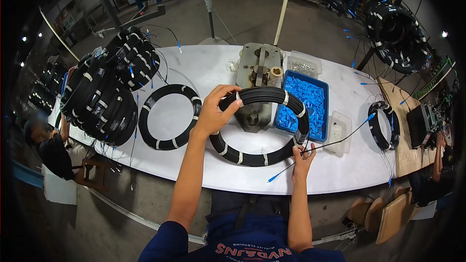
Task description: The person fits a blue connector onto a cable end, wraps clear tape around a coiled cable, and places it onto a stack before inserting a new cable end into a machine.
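A coil of black cable (252, 159), bound with white ties, is held tilted above the white table in both hands. My left hand (218, 108) is closed round its upper left side, thumb over the strands. At the lower right, my right hand (303, 159) pinches the coil near its label. Two loose cable ends come out by that hand; one blue connector (274, 178) points down left, the other blue connector (370, 117) reaches up right. Behind the coil stands a metal hand press (251, 70), partly covered by it.
A blue tray (326, 111) of small blue connector parts stands beside the press, near clear plastic boxes (338, 133). Another coil (170, 116) lies left, before stacked coils (99, 102). A smaller coil (383, 125) is at right. People sit at both ends of the table.
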